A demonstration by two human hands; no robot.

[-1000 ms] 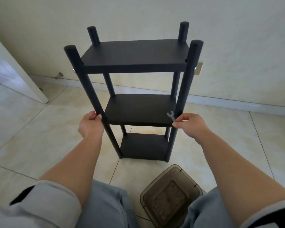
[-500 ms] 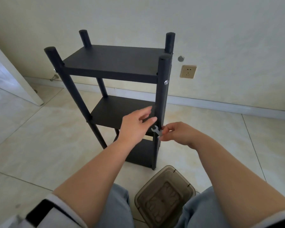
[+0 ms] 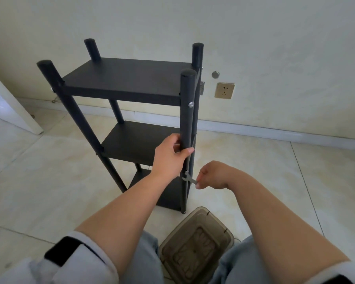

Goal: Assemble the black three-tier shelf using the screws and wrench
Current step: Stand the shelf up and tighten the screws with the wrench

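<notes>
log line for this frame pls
phase: tightening | left hand: grips shelf front post | right hand: pinches wrench at post | shelf: upright

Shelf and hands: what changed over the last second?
The left hand let go of the front-left post, crossed over and now grips the front-right post. The shelf has turned, so that post faces the camera. The right hand dropped lower, setting the wrench against the post near the bottom tier. Unchanged: the right hand pinches the wrench, the shelf stands upright, the brown bin stays put.
</notes>
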